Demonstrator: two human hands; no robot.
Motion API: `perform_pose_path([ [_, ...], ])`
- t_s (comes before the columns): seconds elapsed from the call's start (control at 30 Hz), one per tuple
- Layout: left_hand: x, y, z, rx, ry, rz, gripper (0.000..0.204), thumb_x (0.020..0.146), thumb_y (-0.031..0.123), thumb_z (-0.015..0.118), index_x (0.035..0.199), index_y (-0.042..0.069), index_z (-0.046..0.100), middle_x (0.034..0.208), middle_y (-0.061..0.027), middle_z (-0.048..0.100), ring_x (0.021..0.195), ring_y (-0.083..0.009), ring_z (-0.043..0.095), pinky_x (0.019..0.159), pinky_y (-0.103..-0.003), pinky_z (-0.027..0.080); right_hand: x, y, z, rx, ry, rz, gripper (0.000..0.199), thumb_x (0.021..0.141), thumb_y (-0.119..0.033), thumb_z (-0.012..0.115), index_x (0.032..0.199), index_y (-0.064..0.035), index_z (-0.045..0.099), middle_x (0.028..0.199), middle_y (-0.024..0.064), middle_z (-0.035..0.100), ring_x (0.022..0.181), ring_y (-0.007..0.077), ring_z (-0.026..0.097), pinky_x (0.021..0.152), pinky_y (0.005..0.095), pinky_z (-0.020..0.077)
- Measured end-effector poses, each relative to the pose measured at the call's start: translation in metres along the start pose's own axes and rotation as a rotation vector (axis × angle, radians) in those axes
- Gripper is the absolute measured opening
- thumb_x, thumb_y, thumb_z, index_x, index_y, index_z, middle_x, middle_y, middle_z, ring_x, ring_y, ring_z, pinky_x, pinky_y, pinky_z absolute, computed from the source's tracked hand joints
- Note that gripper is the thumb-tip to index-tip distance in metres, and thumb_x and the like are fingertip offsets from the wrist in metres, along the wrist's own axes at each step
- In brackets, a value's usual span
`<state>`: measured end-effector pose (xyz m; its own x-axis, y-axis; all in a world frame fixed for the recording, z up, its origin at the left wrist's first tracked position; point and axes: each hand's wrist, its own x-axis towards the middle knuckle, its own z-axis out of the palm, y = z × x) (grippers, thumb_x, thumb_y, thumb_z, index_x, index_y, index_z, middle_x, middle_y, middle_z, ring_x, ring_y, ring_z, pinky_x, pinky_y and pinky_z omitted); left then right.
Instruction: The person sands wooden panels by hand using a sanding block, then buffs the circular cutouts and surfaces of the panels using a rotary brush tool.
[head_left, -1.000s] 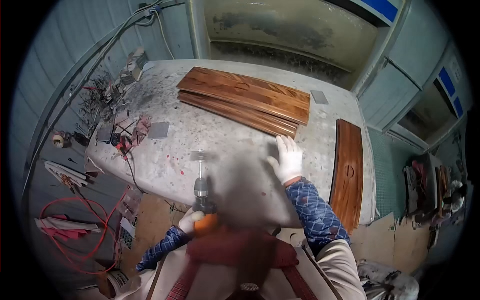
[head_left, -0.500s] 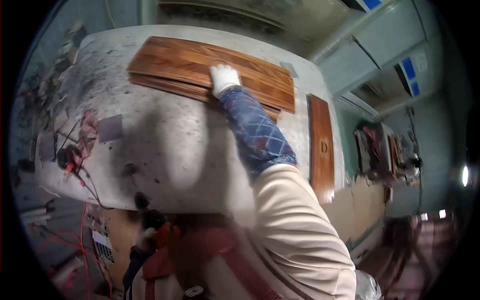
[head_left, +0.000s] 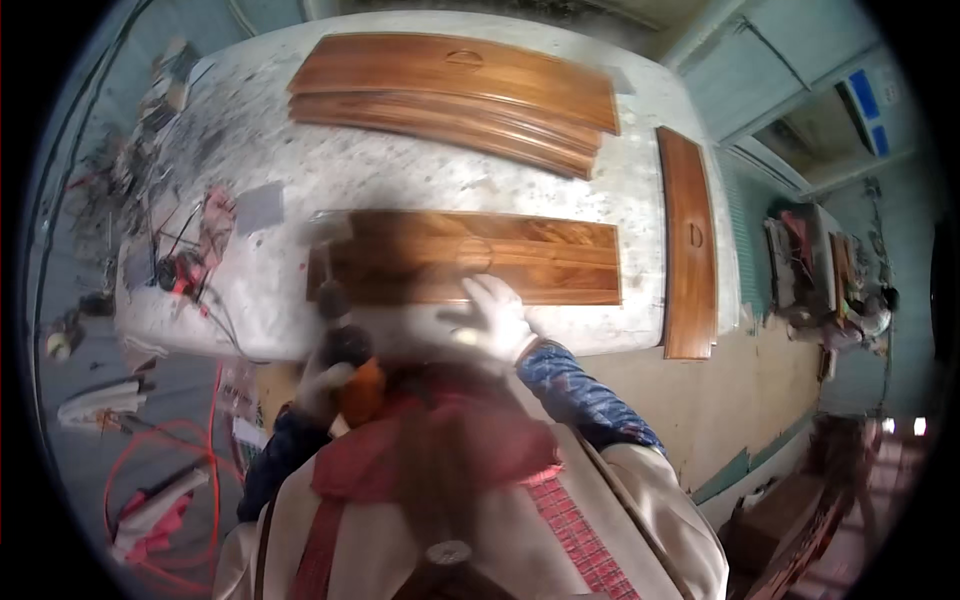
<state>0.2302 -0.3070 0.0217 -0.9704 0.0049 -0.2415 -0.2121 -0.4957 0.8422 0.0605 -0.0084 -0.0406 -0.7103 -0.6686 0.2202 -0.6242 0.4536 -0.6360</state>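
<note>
While pressed flat with released fingers, right hand on long brown wooden panel; left hand, beside it, clenched round orange-bodied power drill.

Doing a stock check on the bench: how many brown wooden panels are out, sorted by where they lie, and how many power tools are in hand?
Panel under the right hand: 1
Panels visible in the far stack: 2
Panel at the table's right edge: 1
Power tool in the left hand: 1
Total: 5
</note>
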Motion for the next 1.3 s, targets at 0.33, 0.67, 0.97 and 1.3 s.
perform_pose_path([
  [0.33, 0.009, -0.073, 0.118, 0.39, -0.141, -0.041, 0.062, 0.098, 0.028, 0.057, 0.152, 0.008, 0.033, 0.127, -0.0118, 0.058, 0.111, -0.021, 0.058, 0.087, -0.035, 0.052, -0.053, -0.077, 0.0, 1.451, 0.036, 0.662, 0.046, 0.082, -0.006, 0.076, 0.124, -0.0022, 0.056, 0.111, 0.0118, 0.063, 0.098, 0.0256, 0.064, 0.086, 0.0328, 0.0533],
  [0.67, -0.018, -0.144, 0.111, 1.583, 0.0, -0.089, 0.086, 0.083, 0.034, 0.066, 0.15, -0.001, 0.025, 0.103, -0.0201, 0.07, 0.089, -0.038, 0.069, 0.079, -0.049, 0.053, -0.067, -0.055, 0.021, 1.258, -0.042, 0.754, 0.036, 0.079, -0.021, 0.072, 0.111, -0.0071, 0.065, 0.095, 0.0138, 0.064, 0.087, 0.0289, 0.064, 0.079, 0.0427, 0.0533],
  [0.97, -0.005, -0.129, 0.126, 1.396, -0.064, -0.26, 0.093, 0.079, 0.051, 0.065, 0.15, 0.002, 0.03, 0.113, -0.0229, 0.062, 0.096, -0.0391, 0.066, 0.079, -0.05, 0.053, -0.1, -0.011, 0.043, 1.535, 0.086, 0.832, 0.043, 0.095, -0.028, 0.068, 0.129, -0.0059, 0.055, 0.113, 0.0102, 0.066, 0.1, 0.0237, 0.066, 0.088, 0.0383, 0.056],
  [1.3, 0.021, -0.102, 0.099, 1.566, 0.016, -0.195, 0.09, 0.076, 0.017, 0.065, 0.153, -0.004, 0.022, 0.1, -0.0189, 0.067, 0.091, -0.0366, 0.065, 0.08, -0.048, 0.051, -0.017, -0.028, 0.048, 1.663, 0.039, 0.879, 0.037, 0.093, -0.021, 0.067, 0.127, -0.0136, 0.055, 0.105, 0.0103, 0.065, 0.095, 0.0274, 0.064, 0.08, 0.0429, 0.0558],
])
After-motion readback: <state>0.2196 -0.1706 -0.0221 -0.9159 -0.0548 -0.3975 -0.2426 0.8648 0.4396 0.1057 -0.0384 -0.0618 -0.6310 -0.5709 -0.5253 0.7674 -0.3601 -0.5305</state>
